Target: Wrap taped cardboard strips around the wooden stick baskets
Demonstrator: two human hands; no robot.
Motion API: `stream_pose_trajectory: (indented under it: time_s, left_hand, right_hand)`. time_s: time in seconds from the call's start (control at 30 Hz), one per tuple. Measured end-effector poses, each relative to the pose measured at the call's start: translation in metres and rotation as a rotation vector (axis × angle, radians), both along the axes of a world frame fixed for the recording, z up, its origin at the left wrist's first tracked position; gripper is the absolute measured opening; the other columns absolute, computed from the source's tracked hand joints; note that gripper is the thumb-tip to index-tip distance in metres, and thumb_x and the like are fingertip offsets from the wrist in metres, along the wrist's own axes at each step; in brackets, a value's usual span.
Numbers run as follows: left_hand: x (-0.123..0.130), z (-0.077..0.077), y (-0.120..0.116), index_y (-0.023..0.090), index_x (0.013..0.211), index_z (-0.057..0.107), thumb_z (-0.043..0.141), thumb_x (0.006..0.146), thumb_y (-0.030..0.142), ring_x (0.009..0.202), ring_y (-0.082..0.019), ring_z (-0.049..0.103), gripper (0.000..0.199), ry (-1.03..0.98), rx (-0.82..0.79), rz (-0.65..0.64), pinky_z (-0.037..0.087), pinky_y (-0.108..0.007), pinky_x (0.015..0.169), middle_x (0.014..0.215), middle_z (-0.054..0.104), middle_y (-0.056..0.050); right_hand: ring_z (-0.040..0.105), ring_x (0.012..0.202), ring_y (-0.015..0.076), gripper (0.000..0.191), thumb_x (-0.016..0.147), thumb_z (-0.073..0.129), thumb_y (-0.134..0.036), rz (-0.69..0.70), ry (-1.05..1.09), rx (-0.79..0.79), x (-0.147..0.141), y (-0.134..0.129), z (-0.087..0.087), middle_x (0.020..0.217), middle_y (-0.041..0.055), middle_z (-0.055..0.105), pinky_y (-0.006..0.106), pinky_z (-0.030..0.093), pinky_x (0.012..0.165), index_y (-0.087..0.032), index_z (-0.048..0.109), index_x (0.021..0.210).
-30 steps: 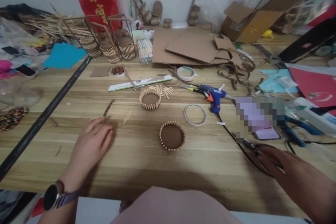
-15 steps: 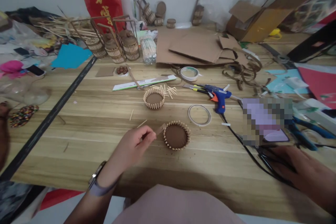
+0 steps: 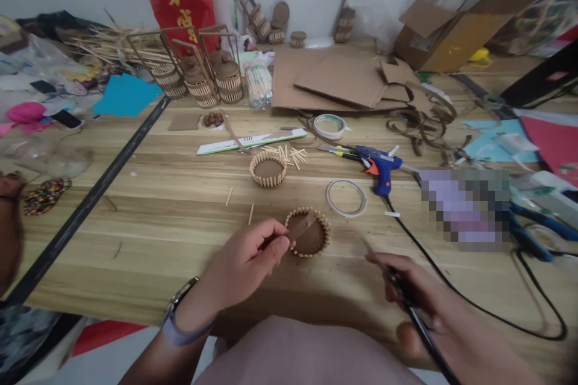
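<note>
Between the thumb and fingers of my left hand point(image 3: 257, 255) is a thin brown cardboard strip point(image 3: 303, 227), reaching over a round brown base point(image 3: 311, 239) ringed by upright short sticks. My right hand point(image 3: 419, 295) grips a slim black tool point(image 3: 413, 307) with a thin pointed tip, right of that base; blur hides its exact kind. Behind it sits a second stick-ringed basket point(image 3: 268, 169). Loose sticks point(image 3: 293, 156) lie beside the second basket, and a stick point(image 3: 250, 214) rests near my left fingers.
A blue glue gun point(image 3: 380, 167) with a black cord lies at right, near tape rolls point(image 3: 346, 198). Cardboard sheets point(image 3: 338, 81) and finished little baskets point(image 3: 228, 81) stand at the back. Another person's hand point(image 3: 9, 186) is at the left edge.
My left hand has moved right, bringing the strip over the round base. My right hand has come in from the far right, lifting the black tool off the table.
</note>
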State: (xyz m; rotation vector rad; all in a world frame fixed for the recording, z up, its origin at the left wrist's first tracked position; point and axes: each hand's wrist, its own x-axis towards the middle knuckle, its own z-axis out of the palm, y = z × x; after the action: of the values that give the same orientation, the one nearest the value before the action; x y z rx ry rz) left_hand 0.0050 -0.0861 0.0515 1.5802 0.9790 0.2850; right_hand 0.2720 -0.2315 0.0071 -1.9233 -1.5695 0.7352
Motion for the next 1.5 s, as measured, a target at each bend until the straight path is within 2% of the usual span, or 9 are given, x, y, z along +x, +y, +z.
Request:
stream_pose_trajectory:
  time_s: [0.07,0.2,0.33,0.47,0.83,1.03,1.23,1.4,1.5]
  left_hand:
    - [0.004,0.002,-0.004,0.021,0.087,0.056,0.045,0.095,0.041,0.056,-0.011,0.047,0.025,0.003,0.043,-0.007,0.037,-0.022,0.053,0.063,0.049,0.006]
    - [0.012,0.005,-0.010,0.021,0.087,0.059,0.046,0.095,0.039,0.059,-0.012,0.050,0.024,0.015,0.104,-0.011,0.036,-0.022,0.053,0.065,0.053,0.004]
    - [0.019,0.005,-0.014,0.020,0.088,0.060,0.047,0.095,0.039,0.060,-0.012,0.050,0.024,-0.001,0.084,-0.030,0.034,-0.023,0.053,0.065,0.054,0.004]
    - [0.025,0.005,-0.016,0.020,0.086,0.061,0.047,0.094,0.037,0.057,-0.011,0.047,0.023,-0.025,0.061,-0.060,0.032,-0.023,0.052,0.063,0.053,0.005]
    - [0.034,0.000,-0.017,0.020,0.085,0.061,0.047,0.094,0.035,0.057,-0.011,0.048,0.022,-0.040,0.026,-0.062,0.033,-0.024,0.054,0.063,0.053,0.005]
    - [0.039,-0.001,-0.017,0.019,0.082,0.060,0.049,0.094,0.035,0.059,-0.012,0.051,0.022,0.009,0.091,-0.080,0.034,-0.024,0.055,0.064,0.056,0.004]
    - [0.018,0.005,-0.013,0.023,0.091,0.066,0.047,0.097,0.035,0.078,-0.017,0.063,0.024,0.135,0.384,-0.018,0.044,-0.027,0.068,0.084,0.071,0.000]
    - [-0.026,0.000,0.011,0.022,0.095,0.067,0.038,0.100,0.034,0.080,-0.024,0.064,0.032,0.503,0.977,0.222,0.047,-0.035,0.071,0.088,0.071,-0.006]
    - [-0.039,-0.014,0.028,0.017,0.098,0.069,0.038,0.098,0.026,0.082,-0.031,0.061,0.033,0.717,1.116,0.139,0.049,-0.045,0.074,0.083,0.068,-0.011]
  right_hand:
    - [0.060,0.066,0.0194,0.050,0.074,0.060,-0.050,0.145,0.158,-0.047,-0.019,0.009,0.008,0.078,0.0004,0.062,0.030,0.051,0.058,-0.027,0.056,0.117]
    - [0.054,0.068,0.0166,0.033,0.078,0.061,-0.044,0.219,0.271,-0.192,-0.034,0.024,0.021,0.079,-0.0008,0.061,0.025,0.045,0.059,-0.025,0.058,0.105]
    - [0.057,0.078,0.0197,0.028,0.085,0.053,-0.040,0.265,0.309,-0.238,-0.038,0.030,0.020,0.079,-0.0001,0.063,0.027,0.044,0.065,-0.025,0.057,0.108]
    - [0.056,0.071,0.0197,0.026,0.092,0.046,-0.041,0.293,0.325,-0.254,-0.038,0.032,0.014,0.068,-0.0020,0.061,0.028,0.044,0.066,-0.024,0.056,0.108]
    - [0.048,0.063,0.0160,0.039,0.084,0.057,-0.061,0.231,0.267,-0.169,-0.038,0.028,0.012,0.066,-0.0031,0.054,0.025,0.037,0.056,-0.024,0.058,0.098]
    - [0.051,0.053,0.0151,0.030,0.081,0.062,-0.052,0.204,0.237,-0.174,-0.036,0.027,0.003,0.053,-0.0058,0.054,0.024,0.038,0.051,-0.024,0.061,0.090]
    - [0.063,0.055,0.0176,0.032,0.082,0.061,-0.052,0.059,0.001,-0.116,-0.001,0.019,-0.003,0.065,-0.0012,0.069,0.025,0.049,0.050,-0.026,0.065,0.101]
    - [0.075,0.073,0.0269,0.039,0.087,0.054,-0.050,-0.036,-0.313,-0.052,0.027,0.013,-0.012,0.094,0.0075,0.078,0.034,0.058,0.057,-0.025,0.063,0.115]
    - [0.075,0.087,0.0272,0.040,0.089,0.049,-0.041,0.033,-0.385,-0.021,0.031,0.012,-0.021,0.106,0.0104,0.076,0.038,0.061,0.070,-0.021,0.061,0.121]
